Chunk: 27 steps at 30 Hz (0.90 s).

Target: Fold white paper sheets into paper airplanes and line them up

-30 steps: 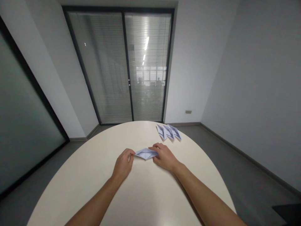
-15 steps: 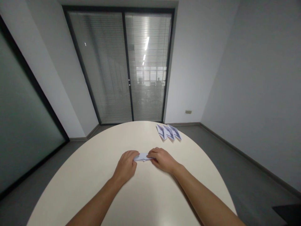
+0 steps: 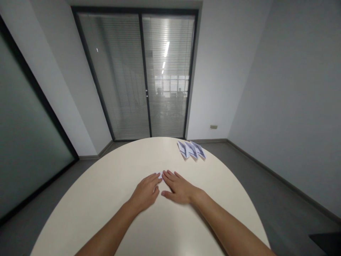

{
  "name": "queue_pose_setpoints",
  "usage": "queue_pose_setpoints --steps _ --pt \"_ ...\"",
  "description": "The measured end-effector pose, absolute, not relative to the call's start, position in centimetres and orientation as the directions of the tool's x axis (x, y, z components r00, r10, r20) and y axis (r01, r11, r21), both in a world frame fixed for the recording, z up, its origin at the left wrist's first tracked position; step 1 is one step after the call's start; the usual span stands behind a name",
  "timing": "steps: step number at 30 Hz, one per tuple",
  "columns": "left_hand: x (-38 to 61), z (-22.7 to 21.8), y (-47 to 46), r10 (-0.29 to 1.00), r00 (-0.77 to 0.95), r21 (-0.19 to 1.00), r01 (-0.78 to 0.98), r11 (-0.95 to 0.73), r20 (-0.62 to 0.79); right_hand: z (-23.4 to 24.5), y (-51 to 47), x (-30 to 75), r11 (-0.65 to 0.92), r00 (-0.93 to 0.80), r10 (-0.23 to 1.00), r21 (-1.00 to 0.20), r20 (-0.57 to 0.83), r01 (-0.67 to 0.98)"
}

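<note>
A small piece of folded white paper (image 3: pixel 160 175) lies on the pale round table (image 3: pixel 160 227), mostly covered by my hands. My left hand (image 3: pixel 146 191) rests over its left part, fingers stretched forward and the thumb apart from them. Over the right part lies my right hand (image 3: pixel 179 187), palm down, with its fingers extended and the thumb pointing left. Only a bit of the paper shows between the fingertips; its folds are hidden beneath them.
Three folded paper pieces (image 3: pixel 191 150) lie in an overlapping row near the table's far right edge. Beyond the table stand a glass partition with blinds (image 3: pixel 167 106) and a wall with a socket plate (image 3: pixel 213 127). A dark object (image 3: pixel 326 241) shows at the lower right.
Both hands have gone from gripping the paper's ends to lying flat over it. My right hand has moved left, close to the left one, and less of the paper shows.
</note>
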<state>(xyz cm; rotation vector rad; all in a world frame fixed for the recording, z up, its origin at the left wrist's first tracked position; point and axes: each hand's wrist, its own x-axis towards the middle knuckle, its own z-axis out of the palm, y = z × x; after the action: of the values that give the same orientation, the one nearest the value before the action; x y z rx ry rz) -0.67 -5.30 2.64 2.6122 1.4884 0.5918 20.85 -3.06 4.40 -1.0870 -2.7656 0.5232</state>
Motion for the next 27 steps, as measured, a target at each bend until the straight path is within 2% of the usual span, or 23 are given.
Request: queue_pose_setpoints --steps 4,17,22,27 --pt "-0.5 2.6 -5.3 0.843 0.465 0.24 0.815 -0.527 0.27 4.5 -3.2 20.6 0.638 -0.702 0.709 -0.362 -0.068 0.68" --pt "-0.4 2.4 -5.3 0.87 0.448 0.204 0.85 -0.486 0.207 4.7 -3.1 20.5 0.54 -0.616 0.779 -0.376 -0.116 0.753" --pt "-0.6 2.0 -5.2 0.871 0.438 0.197 0.855 -0.48 0.223 4.8 -2.8 20.9 0.584 -0.634 0.773 -0.354 -0.033 0.731" --pt "-1.2 1.3 -5.2 0.894 0.38 0.199 0.882 -0.428 0.239 4.8 -1.5 22.7 0.752 -0.757 0.636 -0.342 0.151 0.563"
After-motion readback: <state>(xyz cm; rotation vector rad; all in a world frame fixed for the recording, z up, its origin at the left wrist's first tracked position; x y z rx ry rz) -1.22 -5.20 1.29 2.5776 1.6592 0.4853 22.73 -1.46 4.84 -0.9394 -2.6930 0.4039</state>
